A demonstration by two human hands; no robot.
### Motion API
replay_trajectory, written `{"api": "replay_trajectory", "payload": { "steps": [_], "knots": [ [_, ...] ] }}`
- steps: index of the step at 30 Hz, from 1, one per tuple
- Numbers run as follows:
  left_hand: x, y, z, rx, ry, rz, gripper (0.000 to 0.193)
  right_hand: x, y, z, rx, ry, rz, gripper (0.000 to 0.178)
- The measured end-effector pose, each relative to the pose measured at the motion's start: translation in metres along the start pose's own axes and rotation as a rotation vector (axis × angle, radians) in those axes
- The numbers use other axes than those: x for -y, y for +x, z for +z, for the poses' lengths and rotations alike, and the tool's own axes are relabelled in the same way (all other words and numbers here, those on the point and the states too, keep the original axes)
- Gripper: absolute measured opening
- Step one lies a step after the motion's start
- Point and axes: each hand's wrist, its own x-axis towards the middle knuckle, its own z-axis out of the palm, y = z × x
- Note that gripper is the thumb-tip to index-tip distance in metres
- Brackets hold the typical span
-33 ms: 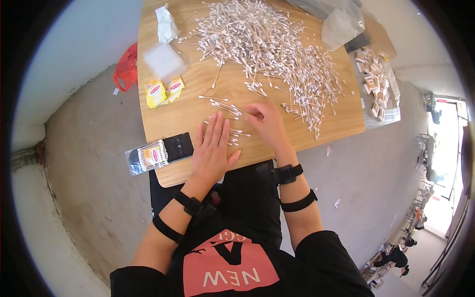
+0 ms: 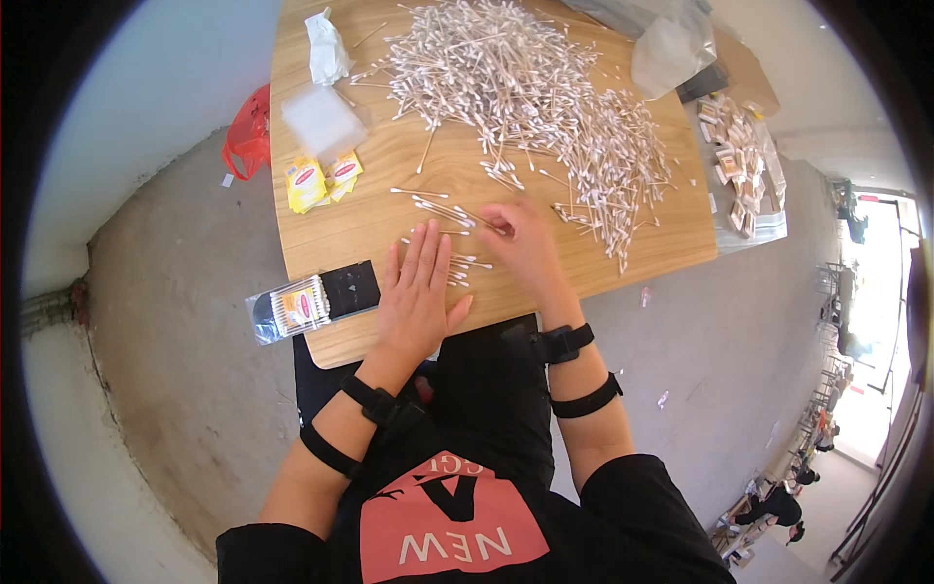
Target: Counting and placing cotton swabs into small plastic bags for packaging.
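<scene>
Cannot see swabs [image 2: 472, 261] whole where covered by left hand [image 2: 416, 297], centre | cannot make out fingertip contact of right hand [image 2: 525, 245], just right of centre | cannot follow swab pile [image 2: 506, 73] past upper edge | cannot discern tiny, distant people [image 2: 778, 506], lower right

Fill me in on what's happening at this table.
The left hand lies flat on the wooden table, partly over a small group of cotton swabs. The right hand is at one end of a single swab. A large swab pile lies beyond; a clear swab packet juts past the left edge.
</scene>
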Motion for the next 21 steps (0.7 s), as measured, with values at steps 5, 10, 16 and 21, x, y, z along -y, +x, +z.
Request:
{"api": "replay_trajectory", "payload": {
  "steps": [5, 10, 16, 21],
  "knots": [
    [0.000, 0.000, 0.000, 0.016, -0.011, -0.003, 0.077, 0.007, 0.003, 0.010, -0.069, -0.114, 0.057, 0.013],
    [-0.002, 0.000, -0.001, -0.016, -0.013, 0.000, 0.076, 0.005, 0.005, 0.018, -0.139, -0.103, 0.022, 0.010],
    [-0.001, -0.001, -0.002, -0.051, -0.035, -0.001, 0.075, 0.011, 0.003, 0.018, -0.089, -0.032, 0.028, 0.012],
    [-0.001, 0.001, -0.004, -0.041, -0.026, 0.000, 0.075, 0.011, 0.005, 0.025, -0.069, -0.223, -0.047, 0.009]
  ]
}}
